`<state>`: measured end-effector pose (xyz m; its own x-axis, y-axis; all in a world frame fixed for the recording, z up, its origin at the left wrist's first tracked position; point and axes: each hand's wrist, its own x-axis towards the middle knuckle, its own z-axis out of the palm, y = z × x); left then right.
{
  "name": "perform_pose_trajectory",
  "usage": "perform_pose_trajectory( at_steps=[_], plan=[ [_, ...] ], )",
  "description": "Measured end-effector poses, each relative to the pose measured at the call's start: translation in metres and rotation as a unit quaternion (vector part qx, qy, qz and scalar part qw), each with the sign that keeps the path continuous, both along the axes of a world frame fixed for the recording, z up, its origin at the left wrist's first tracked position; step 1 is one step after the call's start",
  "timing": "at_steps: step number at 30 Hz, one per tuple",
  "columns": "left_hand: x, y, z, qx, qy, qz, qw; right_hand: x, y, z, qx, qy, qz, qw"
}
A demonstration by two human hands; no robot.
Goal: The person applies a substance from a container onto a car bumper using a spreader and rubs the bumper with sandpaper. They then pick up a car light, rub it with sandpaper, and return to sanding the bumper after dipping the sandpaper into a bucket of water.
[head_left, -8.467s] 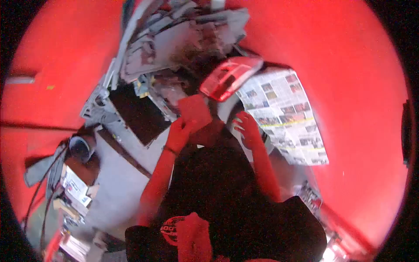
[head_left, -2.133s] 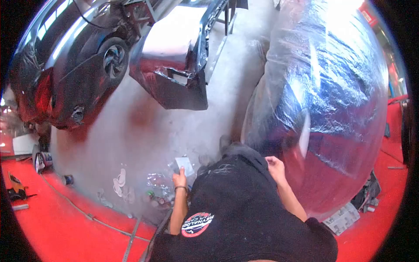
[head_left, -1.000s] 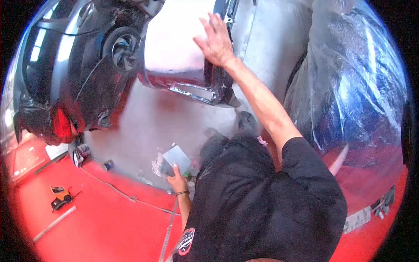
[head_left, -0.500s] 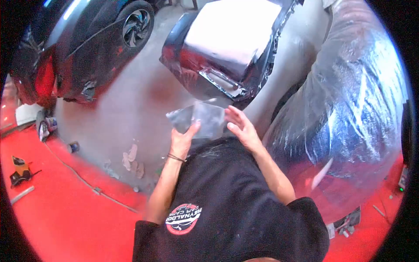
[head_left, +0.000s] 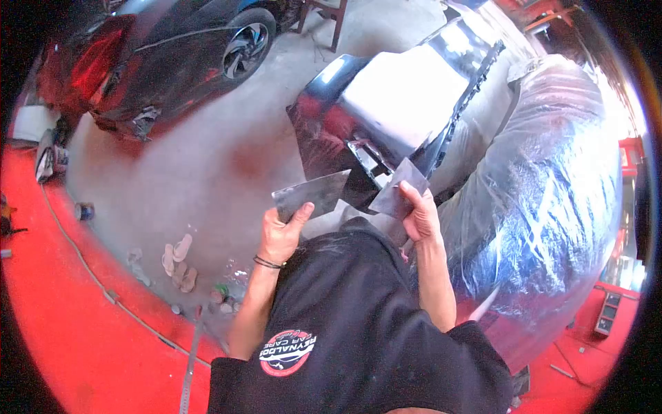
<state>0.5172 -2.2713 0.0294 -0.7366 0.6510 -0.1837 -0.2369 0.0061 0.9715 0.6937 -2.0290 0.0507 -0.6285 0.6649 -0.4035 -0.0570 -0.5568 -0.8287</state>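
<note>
My left hand pinches a dark grey, roughly rectangular piece of sandpaper between thumb and fingers. My right hand grips a second, smaller dark grey sandpaper piece, thumb on top. The two pieces are apart, held in front of my dark shirt at about waist height. Just beyond them lies a glossy dark car bumper with strong white glare on its surface; the right piece overlaps its near end in view. Most of my fingers are hidden behind the sheets.
A plastic-covered car stands close on my right. Another dark car is at the upper left. Sandals, a small can and a long cable lie on the floor at left. A stool stands behind.
Half a second ago one sheet was between my hands, the right hand open at its edge. Now each hand holds a separate piece. The view has shifted.
</note>
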Motion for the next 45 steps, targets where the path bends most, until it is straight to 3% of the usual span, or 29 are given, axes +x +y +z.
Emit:
perform_pose_trajectory(
  at_steps=[3,7,13,15,17,19,21,24,26,27,28,29,30,31,33,34,35,37,38,41,43,45],
  plan=[
    [-0.013,-0.015,0.005,-0.005,-0.008,0.001,1.000,-0.037,-0.033,0.011,0.007,-0.017,-0.018,1.000],
    [-0.023,-0.015,0.019,-0.019,0.072,-0.039,0.996,-0.092,-0.080,0.008,0.042,-0.002,-0.088,0.995],
    [-0.052,0.011,0.036,-0.018,0.191,-0.078,0.978,-0.139,-0.093,0.013,0.044,0.009,-0.068,0.997],
    [-0.072,0.016,0.039,-0.030,0.222,-0.115,0.968,-0.154,-0.088,0.017,0.153,-0.014,-0.010,0.988],
    [-0.103,0.016,0.048,-0.046,0.211,-0.135,0.967,-0.176,-0.084,0.025,0.193,-0.009,0.057,0.979],
    [-0.148,0.013,0.050,-0.134,0.148,-0.265,0.943,-0.204,-0.068,0.029,0.301,-0.013,0.189,0.935],
    [-0.186,0.013,0.045,-0.145,0.142,-0.270,0.941,-0.244,-0.054,0.021,0.327,0.027,0.245,0.912],
    [-0.240,0.026,0.058,-0.248,0.146,-0.287,0.914,-0.313,-0.044,-0.001,0.156,0.029,0.237,0.958],
    [-0.261,0.025,0.044,-0.153,0.066,-0.201,0.965,-0.352,-0.035,-0.013,-0.005,0.069,0.226,0.972],
    [-0.272,0.031,0.038,-0.158,0.070,-0.209,0.963,-0.369,-0.024,-0.011,-0.008,0.074,0.218,0.973],
    [-0.279,0.039,0.032,-0.070,-0.094,-0.148,0.982,-0.383,-0.013,-0.006,-0.020,0.078,0.208,0.975],
    [-0.286,0.048,0.037,0.015,-0.261,-0.080,0.962,-0.391,-0.006,-0.002,-0.035,0.077,0.197,0.977],
    [-0.301,0.060,0.043,-0.039,-0.227,-0.135,0.964,-0.400,0.005,0.001,-0.024,0.048,0.213,0.976],
    [-0.311,0.068,0.040,-0.043,-0.233,-0.149,0.960,-0.406,0.010,0.001,-0.025,0.042,0.198,0.979],
    [-0.337,0.091,0.029,0.125,-0.408,-0.173,0.888,-0.424,0.024,-0.003,-0.072,0.075,0.155,0.982],
    [-0.351,0.104,0.027,0.130,-0.449,-0.168,0.868,-0.429,0.030,-0.001,-0.062,0.066,0.130,0.987],
    [-0.363,0.113,0.024,0.117,-0.463,-0.181,0.860,-0.434,0.031,-0.006,-0.069,0.056,0.109,0.990],
    [-0.387,0.133,0.013,0.006,-0.363,-0.254,0.896,-0.446,0.031,-0.019,-0.105,0.062,0.061,0.991],
    [-0.402,0.140,-0.008,0.027,-0.407,-0.259,0.876,-0.450,0.032,-0.021,-0.109,0.055,0.037,0.992],
    [-0.452,0.168,-0.062,-0.102,-0.394,-0.319,0.856,-0.458,0.031,-0.034,-0.273,0.106,-0.119,0.949],
    [-0.486,0.198,-0.068,-0.106,-0.441,-0.351,0.820,-0.462,0.034,-0.034,-0.232,0.075,-0.270,0.931],
    [-0.522,0.229,-0.049,-0.123,-0.366,-0.368,0.846,-0.455,0.038,-0.043,-0.170,0.056,-0.386,0.905]
  ],
)
